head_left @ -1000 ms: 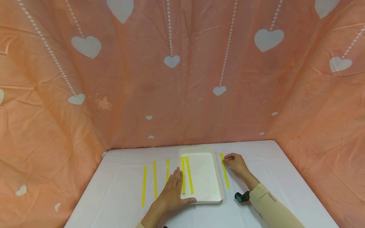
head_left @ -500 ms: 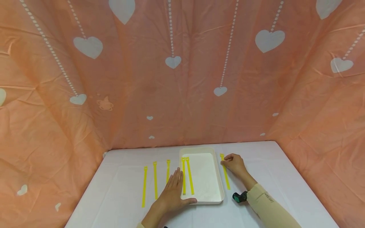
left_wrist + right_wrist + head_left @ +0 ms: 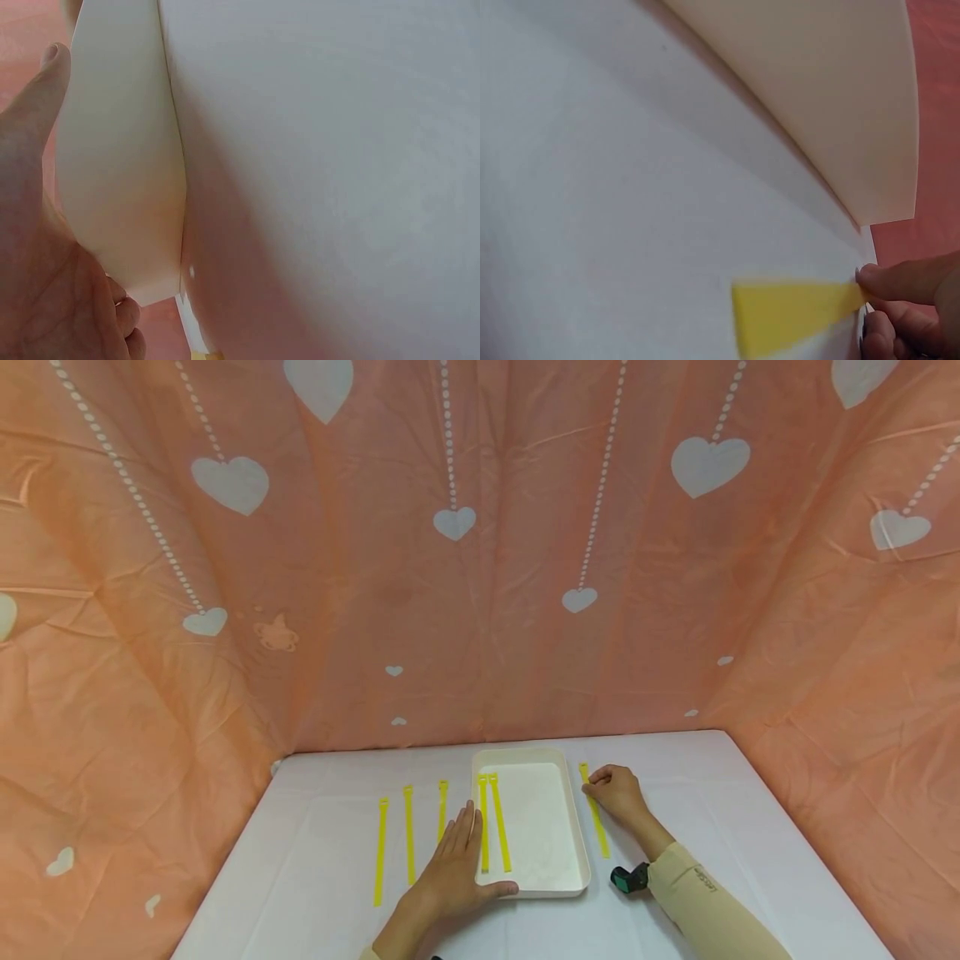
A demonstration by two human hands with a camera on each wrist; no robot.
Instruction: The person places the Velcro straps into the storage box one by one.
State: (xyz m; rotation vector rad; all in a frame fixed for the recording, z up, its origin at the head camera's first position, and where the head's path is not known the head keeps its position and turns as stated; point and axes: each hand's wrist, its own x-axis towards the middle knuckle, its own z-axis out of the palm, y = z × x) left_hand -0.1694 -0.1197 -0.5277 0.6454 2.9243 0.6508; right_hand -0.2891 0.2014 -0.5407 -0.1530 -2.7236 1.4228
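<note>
To the right of the white tray (image 3: 536, 889), my right hand (image 3: 621, 792) pinches a yellow cable strap (image 3: 597, 822) with a slotted head. The right wrist view shows the thumb and fingers on the strap (image 3: 787, 315), whose free end points away from the hand. My left hand (image 3: 453, 868) rests against the tray's near left corner, fingers straight and thumb stretched along the near wall. In the left wrist view that hand (image 3: 52, 262) lies beside the tray's outer wall (image 3: 124, 150). Two yellow straps, a left one (image 3: 483, 835) and a right one (image 3: 500, 827), lie side by side in the tray.
Left of the tray lie three more yellow straps: an outer one (image 3: 380, 852), a middle one (image 3: 408, 835) and one (image 3: 442, 806) partly hidden by my left hand. All are on a white-covered table (image 3: 322, 860). A pink curtain (image 3: 480, 635) with hearts surrounds it.
Since a second ago, my right thumb has moved slightly left across the strap. The strap's near end has then swung a little to the right. My left hand stays put.
</note>
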